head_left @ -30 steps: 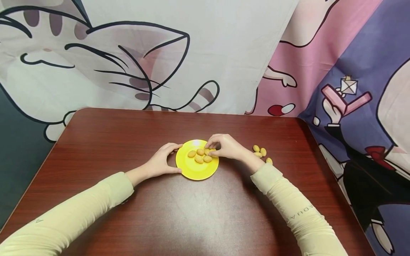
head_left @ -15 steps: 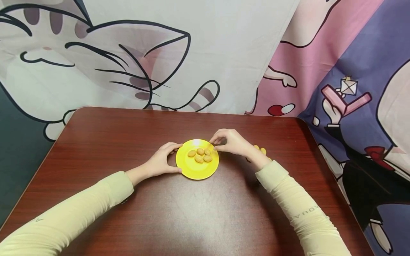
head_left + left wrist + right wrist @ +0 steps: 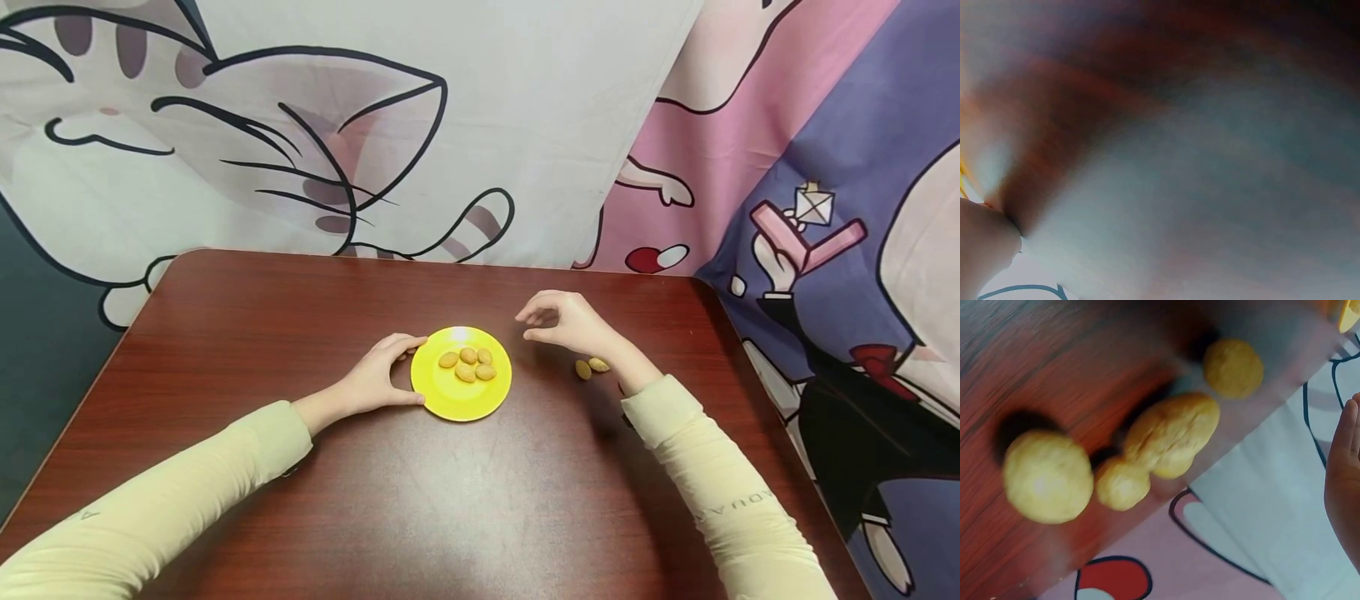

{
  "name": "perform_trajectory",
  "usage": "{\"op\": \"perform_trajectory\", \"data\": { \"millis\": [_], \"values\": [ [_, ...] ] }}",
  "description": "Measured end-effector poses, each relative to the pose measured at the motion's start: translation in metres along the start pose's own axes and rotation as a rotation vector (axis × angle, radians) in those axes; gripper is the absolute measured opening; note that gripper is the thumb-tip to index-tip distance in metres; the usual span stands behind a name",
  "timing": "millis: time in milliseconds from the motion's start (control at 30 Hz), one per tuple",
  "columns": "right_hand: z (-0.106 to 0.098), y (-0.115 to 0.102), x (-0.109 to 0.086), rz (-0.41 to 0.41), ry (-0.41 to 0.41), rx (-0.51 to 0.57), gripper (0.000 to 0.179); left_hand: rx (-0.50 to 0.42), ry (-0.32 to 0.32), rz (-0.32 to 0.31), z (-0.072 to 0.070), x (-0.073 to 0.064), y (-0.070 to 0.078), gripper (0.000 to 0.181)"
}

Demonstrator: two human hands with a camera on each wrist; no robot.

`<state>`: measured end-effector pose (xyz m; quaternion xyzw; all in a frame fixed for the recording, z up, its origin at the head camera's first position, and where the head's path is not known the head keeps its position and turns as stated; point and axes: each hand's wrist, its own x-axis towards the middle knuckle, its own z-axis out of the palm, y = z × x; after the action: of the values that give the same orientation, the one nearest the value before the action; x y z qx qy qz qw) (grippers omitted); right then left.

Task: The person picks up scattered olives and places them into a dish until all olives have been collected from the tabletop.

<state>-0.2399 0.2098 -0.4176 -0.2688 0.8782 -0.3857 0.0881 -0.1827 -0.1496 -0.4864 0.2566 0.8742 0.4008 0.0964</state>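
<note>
My left hand (image 3: 375, 379) holds the left rim of a round yellow plate (image 3: 461, 404), with thumb and fingers spread along its edge. Several small yellow-brown oval lumps, shaped like little potatoes (image 3: 466, 372), lie grouped on the plate. To the right, over the table, my right hand (image 3: 566, 321) hovers with fingers loosely bent and nothing between them. Beside its wrist are more oval lumps (image 3: 583, 369), partly hidden by the arm in the head view. The right wrist view shows several of these lumps (image 3: 1172, 425), rough-skinned, lying close together on the wood.
A reddish-brown wooden table (image 3: 420, 517) carries everything. Behind it hangs a white cloth (image 3: 540, 125) with a cartoon cat, and a pink and purple printed cloth (image 3: 750, 125) hangs at the right. The left wrist view is mostly blurred tabletop.
My right hand has drawn back from the plate toward the right, leaving the lumps there. Its arm now covers some of the loose lumps. The left hand stays at the plate.
</note>
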Motion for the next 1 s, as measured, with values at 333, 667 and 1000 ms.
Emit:
{"op": "perform_trajectory", "data": {
  "millis": [333,667,1000],
  "values": [
    [-0.021,0.01,-0.021,0.048,0.056,-0.009,0.026,-0.002,-0.002,-0.002,0.0,-0.001,0.0,0.093],
    [-0.032,0.025,-0.044,0.096,0.099,-0.07,0.024,-0.003,-0.003,-0.004,-0.001,-0.002,0.001,0.093],
    [-0.033,0.036,-0.067,0.146,0.123,-0.041,0.024,-0.005,-0.001,0.002,-0.002,-0.001,0.002,0.093]
  ]
}}
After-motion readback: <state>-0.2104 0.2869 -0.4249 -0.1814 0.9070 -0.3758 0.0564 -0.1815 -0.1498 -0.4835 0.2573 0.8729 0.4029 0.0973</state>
